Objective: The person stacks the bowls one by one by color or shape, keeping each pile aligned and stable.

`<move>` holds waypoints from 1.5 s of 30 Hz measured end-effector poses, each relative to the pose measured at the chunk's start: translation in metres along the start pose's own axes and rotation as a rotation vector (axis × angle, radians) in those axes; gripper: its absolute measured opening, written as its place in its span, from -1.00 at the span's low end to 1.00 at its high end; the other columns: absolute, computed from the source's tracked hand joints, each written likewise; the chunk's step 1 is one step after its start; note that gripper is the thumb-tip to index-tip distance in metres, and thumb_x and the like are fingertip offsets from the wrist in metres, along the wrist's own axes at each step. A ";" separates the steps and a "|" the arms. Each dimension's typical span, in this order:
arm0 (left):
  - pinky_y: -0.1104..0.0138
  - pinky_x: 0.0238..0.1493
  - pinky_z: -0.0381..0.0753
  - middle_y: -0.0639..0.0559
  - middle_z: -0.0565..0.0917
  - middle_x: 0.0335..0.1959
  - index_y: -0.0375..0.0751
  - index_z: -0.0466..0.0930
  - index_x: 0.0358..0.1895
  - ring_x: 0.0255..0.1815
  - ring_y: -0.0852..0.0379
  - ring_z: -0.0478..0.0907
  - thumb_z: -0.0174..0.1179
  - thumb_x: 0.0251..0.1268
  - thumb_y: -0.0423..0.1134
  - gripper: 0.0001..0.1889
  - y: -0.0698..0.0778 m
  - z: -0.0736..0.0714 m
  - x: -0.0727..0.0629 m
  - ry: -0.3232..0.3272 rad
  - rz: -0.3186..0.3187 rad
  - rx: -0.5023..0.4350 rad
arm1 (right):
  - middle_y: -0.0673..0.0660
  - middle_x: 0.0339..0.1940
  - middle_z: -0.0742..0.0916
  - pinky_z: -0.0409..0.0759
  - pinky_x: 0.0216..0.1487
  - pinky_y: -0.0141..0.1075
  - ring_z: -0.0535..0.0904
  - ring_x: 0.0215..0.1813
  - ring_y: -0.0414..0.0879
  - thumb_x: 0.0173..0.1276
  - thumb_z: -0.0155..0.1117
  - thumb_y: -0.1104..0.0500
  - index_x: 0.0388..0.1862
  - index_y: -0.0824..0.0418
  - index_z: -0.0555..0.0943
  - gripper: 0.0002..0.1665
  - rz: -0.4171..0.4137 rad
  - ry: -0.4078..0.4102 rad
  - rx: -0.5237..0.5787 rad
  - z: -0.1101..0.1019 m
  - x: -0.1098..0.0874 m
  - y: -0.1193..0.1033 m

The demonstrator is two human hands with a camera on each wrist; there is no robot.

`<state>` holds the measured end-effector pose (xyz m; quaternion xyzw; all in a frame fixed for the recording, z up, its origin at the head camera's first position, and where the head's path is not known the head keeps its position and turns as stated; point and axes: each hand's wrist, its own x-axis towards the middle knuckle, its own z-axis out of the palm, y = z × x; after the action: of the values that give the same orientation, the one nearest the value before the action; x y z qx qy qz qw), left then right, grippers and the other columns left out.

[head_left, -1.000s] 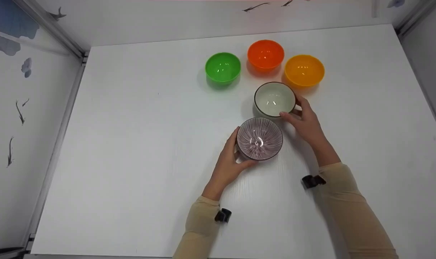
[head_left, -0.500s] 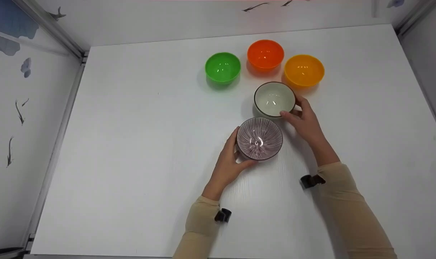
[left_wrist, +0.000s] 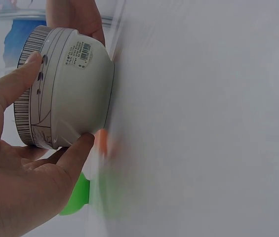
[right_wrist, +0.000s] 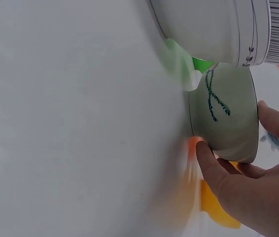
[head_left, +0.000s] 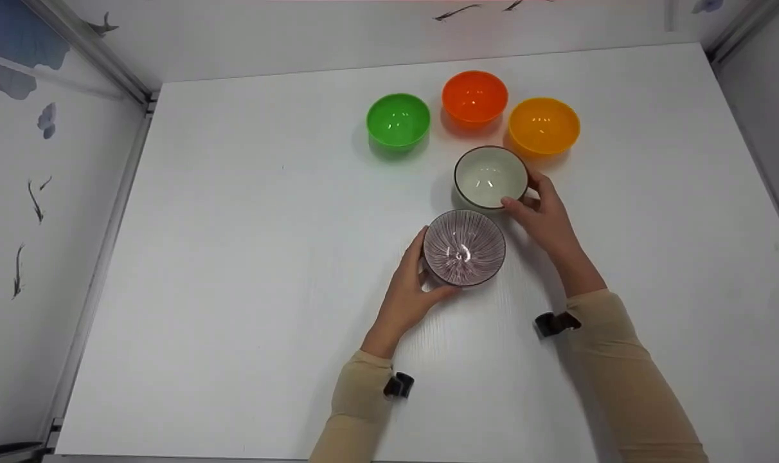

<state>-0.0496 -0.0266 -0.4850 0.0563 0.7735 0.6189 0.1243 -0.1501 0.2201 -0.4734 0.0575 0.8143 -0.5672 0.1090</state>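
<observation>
My left hand grips a bowl with purple radiating stripes inside, thumb at its near rim and fingers round its left side. In the left wrist view that striped bowl shows a pale outside with a barcode sticker. My right hand holds a pale green bowl with a dark rim, thumb on the rim and fingers on its right side. A dark green painted sprig marks the outside of the pale green bowl in the right wrist view. The striped bowl sits just in front of the pale green one.
Behind the held bowls stand a green bowl, an orange-red bowl and a yellow bowl. All rest upright on the white table. Printed panels rise at the table's left and back.
Hands and bowls keep their places. The right forearm has shifted very slightly to the left.
</observation>
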 end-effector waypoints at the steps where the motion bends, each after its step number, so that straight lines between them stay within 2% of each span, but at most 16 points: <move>1: 0.05 0.50 0.36 -0.09 0.07 0.63 -0.08 -0.10 0.62 0.62 -0.07 0.09 0.47 0.13 -0.26 0.09 0.000 0.000 0.000 0.000 -0.001 0.001 | 0.15 0.61 0.23 0.39 0.51 -0.02 0.35 0.45 0.11 0.46 0.25 0.02 0.65 0.06 -0.04 -0.05 0.005 0.003 0.002 0.000 0.000 0.000; 9: 0.10 0.50 0.36 -0.09 0.07 0.63 -0.09 -0.11 0.62 0.63 -0.07 0.09 0.48 0.11 -0.27 0.10 -0.001 0.000 0.001 0.002 0.001 0.004 | 0.15 0.59 0.25 0.42 0.49 -0.11 0.38 0.42 0.08 0.46 0.25 0.00 0.64 0.06 -0.01 -0.06 0.005 0.022 0.019 0.002 -0.002 -0.003; 12: 0.12 0.50 0.36 -0.10 0.07 0.63 -0.11 -0.10 0.62 0.62 -0.08 0.10 0.49 0.10 -0.26 0.10 -0.001 0.001 0.001 0.002 0.003 -0.002 | 0.16 0.58 0.27 0.48 0.41 -0.27 0.38 0.39 0.05 0.46 0.25 -0.01 0.64 0.07 0.00 -0.07 -0.003 0.026 0.024 0.002 -0.003 -0.003; 15: 0.12 0.50 0.36 -0.11 0.08 0.62 -0.12 -0.10 0.62 0.62 -0.08 0.10 0.49 0.10 -0.26 0.10 -0.001 0.001 0.001 0.003 0.006 0.000 | 0.15 0.58 0.27 0.54 0.24 -0.47 0.40 0.35 0.03 0.45 0.26 -0.02 0.63 0.05 0.01 -0.07 0.004 0.029 0.044 0.002 -0.003 -0.003; 17: 0.11 0.50 0.37 -0.11 0.08 0.62 -0.12 -0.10 0.62 0.62 -0.09 0.10 0.49 0.10 -0.25 0.10 -0.001 0.001 0.001 0.005 0.008 0.005 | 0.14 0.58 0.28 0.55 0.17 -0.54 0.40 0.33 0.02 0.45 0.26 0.00 0.63 0.04 0.02 -0.08 0.010 0.029 0.062 0.003 -0.003 -0.003; 19: 0.11 0.50 0.37 -0.11 0.08 0.62 -0.12 -0.10 0.62 0.62 -0.09 0.10 0.49 0.10 -0.25 0.10 -0.001 0.001 0.001 0.005 0.007 0.011 | 0.13 0.58 0.27 0.55 0.22 -0.50 0.40 0.33 0.00 0.46 0.26 0.01 0.63 0.03 0.02 -0.09 0.022 0.029 0.076 0.003 -0.003 -0.003; 22: 0.11 0.50 0.36 -0.10 0.08 0.62 -0.11 -0.10 0.62 0.62 -0.08 0.09 0.50 0.09 -0.24 0.11 0.000 0.000 0.001 0.007 0.003 0.019 | 0.12 0.59 0.25 0.49 0.41 -0.30 0.37 0.37 0.01 0.47 0.24 0.02 0.64 0.04 0.00 -0.09 0.037 0.026 0.092 0.003 -0.001 -0.003; 25: 0.12 0.50 0.36 -0.10 0.08 0.62 -0.10 -0.10 0.62 0.62 -0.07 0.09 0.50 0.09 -0.24 0.11 0.000 0.000 0.001 0.009 0.001 0.022 | 0.13 0.61 0.22 0.41 0.51 -0.13 0.33 0.43 0.04 0.47 0.23 0.03 0.64 0.04 -0.02 -0.08 0.059 0.020 0.113 0.002 0.000 -0.002; 32: 0.10 0.50 0.37 -0.11 0.09 0.62 -0.11 -0.09 0.62 0.62 -0.08 0.09 0.50 0.08 -0.24 0.11 0.000 0.001 0.001 0.014 0.005 0.017 | 0.13 0.61 0.21 0.50 0.42 -0.19 0.33 0.45 0.01 0.49 0.21 0.04 0.64 0.03 -0.03 -0.09 0.082 0.011 0.156 0.002 -0.001 -0.004; 39: 0.07 0.49 0.37 -0.10 0.09 0.62 -0.10 -0.09 0.62 0.62 -0.09 0.10 0.49 0.11 -0.24 0.09 0.001 0.001 0.000 0.012 0.006 0.016 | 0.12 0.62 0.19 0.46 0.46 -0.07 0.29 0.48 0.02 0.53 0.15 0.10 0.63 0.04 0.00 -0.17 0.093 0.014 0.241 0.003 -0.002 -0.005; 45: 0.08 0.50 0.36 -0.07 0.09 0.62 -0.06 -0.09 0.62 0.62 -0.07 0.10 0.47 0.13 -0.25 0.08 0.000 0.001 0.000 0.010 -0.002 0.014 | 0.13 0.61 0.19 0.50 0.42 -0.09 0.22 0.54 0.03 0.54 0.11 0.12 0.61 0.07 0.04 -0.23 0.104 0.024 0.246 0.004 -0.003 -0.008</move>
<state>-0.0499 -0.0255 -0.4849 0.0534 0.7785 0.6136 0.1207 -0.1488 0.2136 -0.4668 0.1192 0.7359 -0.6555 0.1206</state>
